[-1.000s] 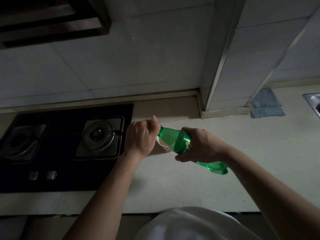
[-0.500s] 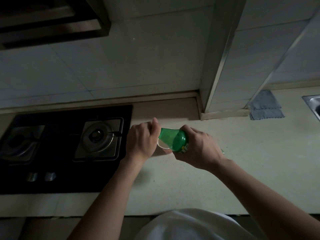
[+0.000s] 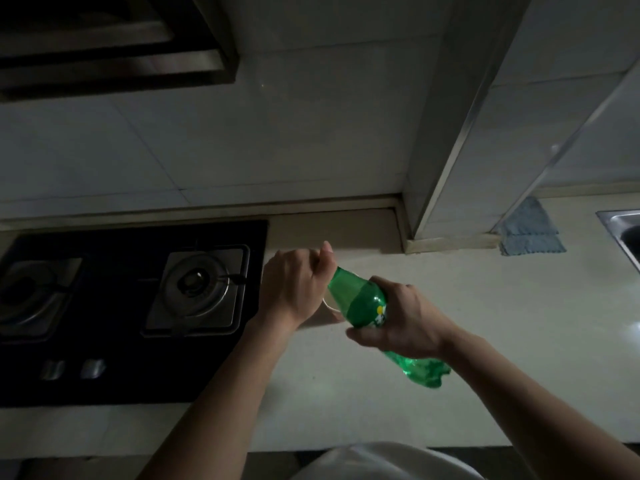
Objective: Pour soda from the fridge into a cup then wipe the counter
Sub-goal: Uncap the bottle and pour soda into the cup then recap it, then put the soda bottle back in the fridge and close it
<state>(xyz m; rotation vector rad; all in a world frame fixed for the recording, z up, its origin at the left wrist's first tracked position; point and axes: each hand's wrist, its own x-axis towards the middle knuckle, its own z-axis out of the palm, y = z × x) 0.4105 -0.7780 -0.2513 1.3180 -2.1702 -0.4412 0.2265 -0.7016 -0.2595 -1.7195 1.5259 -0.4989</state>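
Note:
A green plastic soda bottle (image 3: 360,299) lies tilted above the pale counter (image 3: 502,323), neck up-left, base down-right. My right hand (image 3: 405,320) grips it round the middle at the label. My left hand (image 3: 294,285) is curled in a fist round the bottle's top end, which hides the cap. Just under the neck, between my hands, a bit of a white cup's rim (image 3: 329,305) shows; the rest of the cup is hidden.
A black two-burner gas hob (image 3: 138,306) sits at the left with a hood (image 3: 104,46) above. A folded blue-grey cloth (image 3: 530,233) lies at the back right beside a tiled pillar. A steel sink's corner (image 3: 623,230) shows at the far right.
My right hand has turned the bottle so that its base shows again at the lower right. My left fist stays on the bottle's top.

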